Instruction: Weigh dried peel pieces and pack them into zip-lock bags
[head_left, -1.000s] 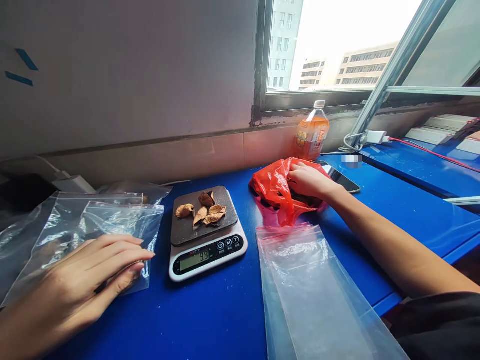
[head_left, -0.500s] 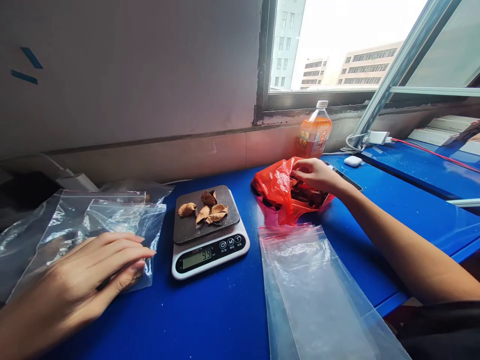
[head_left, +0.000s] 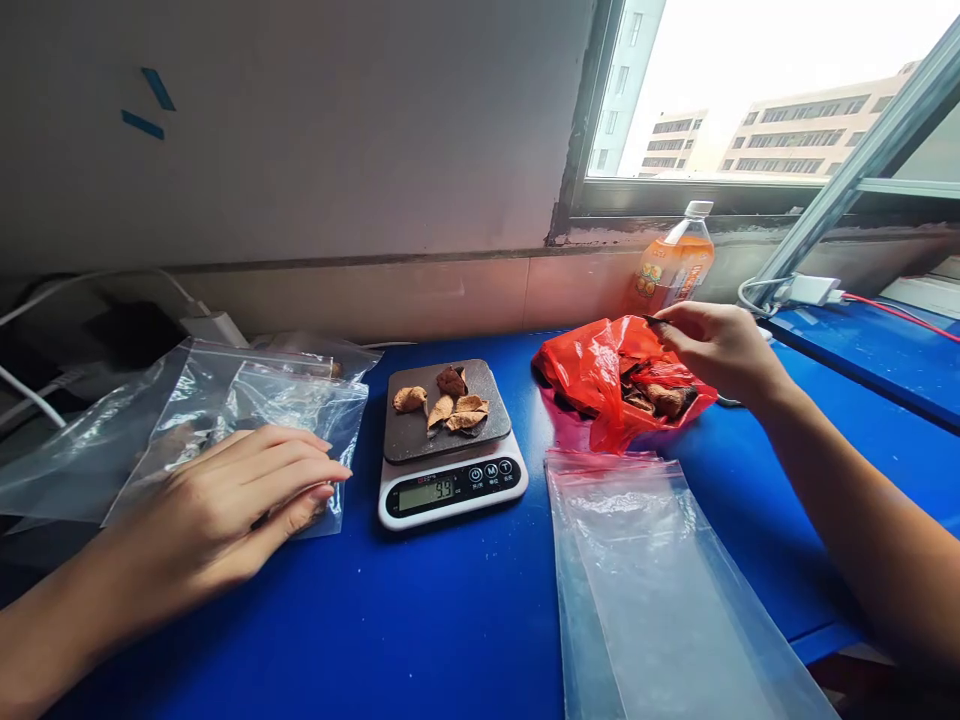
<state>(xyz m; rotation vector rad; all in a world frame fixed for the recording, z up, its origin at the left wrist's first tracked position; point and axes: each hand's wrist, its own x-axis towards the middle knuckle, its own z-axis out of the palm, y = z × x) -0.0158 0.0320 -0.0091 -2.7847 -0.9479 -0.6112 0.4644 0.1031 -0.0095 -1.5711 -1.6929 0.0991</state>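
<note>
My left hand (head_left: pixel 240 510) lies on the clear zip bags (head_left: pixel 292 395) at the left, its fingers stretched out together. Something brownish shows partly under its fingertips, mostly hidden. Above the red plastic bag (head_left: pixel 577 365), my right hand (head_left: pixel 712 345) pinches a small dark piece of dried peel (head_left: pixel 658 320). More curled brown dried peel (head_left: pixel 660 385) fills the open mouth of that bag. Between the hands stands a kitchen scale (head_left: pixel 454 495), several tan pieces of dried peel (head_left: pixel 466 412) on its dark plate. Its display seems to read 9.9.
Flat empty zip bags (head_left: pixel 660 580) lie at the front right of the blue table (head_left: pixel 435 610). Behind the red bag stands an orange drink bottle (head_left: pixel 679 255). A metal frame (head_left: pixel 840 180) slants at the right. White chargers and cables (head_left: pixel 214 325) lie at the back left.
My right hand has lifted out of the red bag's mouth, a dark piece now between its fingertips. The view has shifted left. My left hand stays on the zip bags.
</note>
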